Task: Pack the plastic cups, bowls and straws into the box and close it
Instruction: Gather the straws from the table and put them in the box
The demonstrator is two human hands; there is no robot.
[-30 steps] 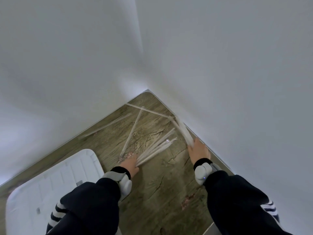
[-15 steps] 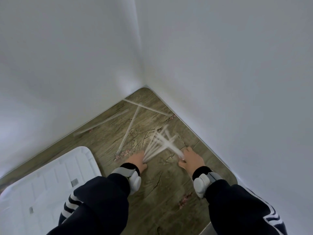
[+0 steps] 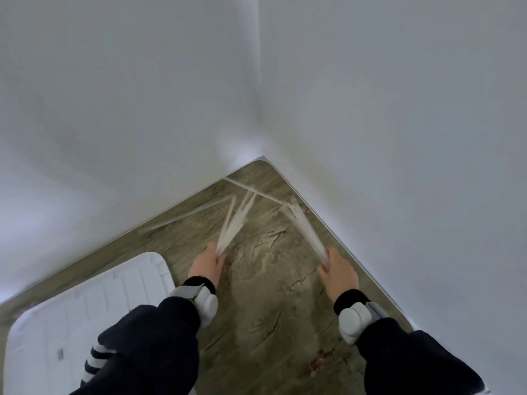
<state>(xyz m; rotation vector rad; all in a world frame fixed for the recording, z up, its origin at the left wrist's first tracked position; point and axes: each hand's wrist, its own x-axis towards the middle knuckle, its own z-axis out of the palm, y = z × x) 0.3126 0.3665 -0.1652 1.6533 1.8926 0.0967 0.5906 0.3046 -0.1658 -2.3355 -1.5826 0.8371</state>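
Clear plastic straws [image 3: 238, 223] near far corner of wood-grain bench [image 3: 265, 295]: left hand [image 3: 206, 263] grips one bunch, right hand [image 3: 338, 269] another [image 3: 306, 232]. Loose straws [image 3: 185, 215] still uncollected; none boxed; white plastic box lid [image 3: 85, 309] at left edge.

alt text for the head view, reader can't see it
Each hand grips a bunch of clear straws: left hand, right hand. More loose straws lie on the wooden table in a white-walled corner, with a white box lid at lower left.

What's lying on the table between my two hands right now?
Nothing: in the head view only bare wood-grain table lies between the left hand and right hand.
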